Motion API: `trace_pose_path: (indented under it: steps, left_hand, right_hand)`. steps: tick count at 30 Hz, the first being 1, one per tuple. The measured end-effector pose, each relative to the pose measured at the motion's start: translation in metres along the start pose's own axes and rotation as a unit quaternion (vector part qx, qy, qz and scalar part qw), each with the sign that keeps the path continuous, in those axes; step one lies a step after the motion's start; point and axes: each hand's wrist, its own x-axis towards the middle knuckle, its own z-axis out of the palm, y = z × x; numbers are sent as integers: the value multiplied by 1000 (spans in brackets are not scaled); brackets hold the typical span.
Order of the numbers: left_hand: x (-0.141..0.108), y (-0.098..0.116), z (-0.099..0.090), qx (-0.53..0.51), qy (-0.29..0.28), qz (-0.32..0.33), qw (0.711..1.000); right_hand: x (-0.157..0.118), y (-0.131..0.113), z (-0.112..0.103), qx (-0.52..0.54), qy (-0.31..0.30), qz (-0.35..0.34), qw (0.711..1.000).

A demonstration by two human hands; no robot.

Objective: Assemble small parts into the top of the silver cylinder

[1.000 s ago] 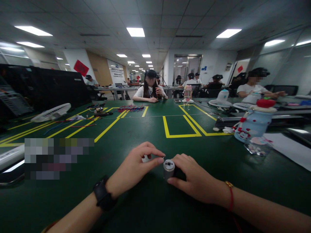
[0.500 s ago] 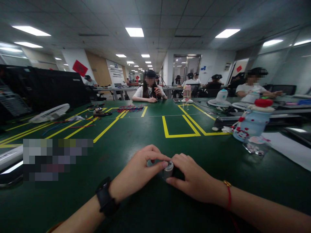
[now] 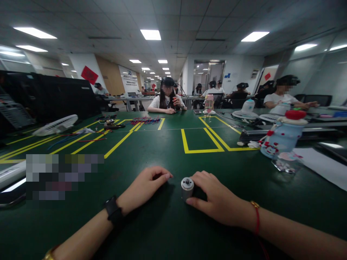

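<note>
One metal motor [image 3: 187, 189] stands upright mid-table, toward the near edge of the green table [image 3: 162, 231]. Right hand [image 3: 219, 196] grips its side, thumb in front, fingers behind. Left hand [image 3: 145, 186] just beside, apart from it, thumb and fingertips together; can't tell if anything's pinched. Blue bottle [image 3: 283, 139] toward right edge.

We record one left hand [image 3: 148, 186], thumb and forefinger tips drawn together, left of the metal cylinder [image 3: 187, 190] and apart from it. Our right hand [image 3: 215, 198]: curled against the cylinder's right side. Our forearms [image 3: 292, 227]: two, bare, converging toward the cylinder.
</note>
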Motion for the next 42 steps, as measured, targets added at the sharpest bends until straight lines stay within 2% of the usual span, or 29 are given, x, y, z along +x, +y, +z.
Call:
trace_pose_path:
  steps: [10,14,20,25,30,34,37,42]
  left_hand:
    - [1,2,4,6,-3,11,1000]
    - [-2,13,9,6,15,18,1000]
    - [-10,37,18,26,26,64,997]
    - [-9,43,23,18,36,78,996]
    - [-9,42,19,-5,57,78,995]
    - [-11,32,12,1,62,67,996]
    - [-12,23,9,21,40,57,997]
    - [-10,13,12,83,-33,58,994]
  right_hand:
    - [0,-1,-1,-4,5,-4,1000]
    - [0,-1,0,-8,6,-4,1000]
    - [0,0,2,-8,8,-8,1000]
    - [0,1,3,-6,12,-12,1000]
    - [0,1,3,-6,11,-10,1000]
    - [0,0,1,-4,7,-4,1000]
    - [0,1,1,-6,3,-2,1000]
    - [-1,3,2,-10,8,-7,1000]
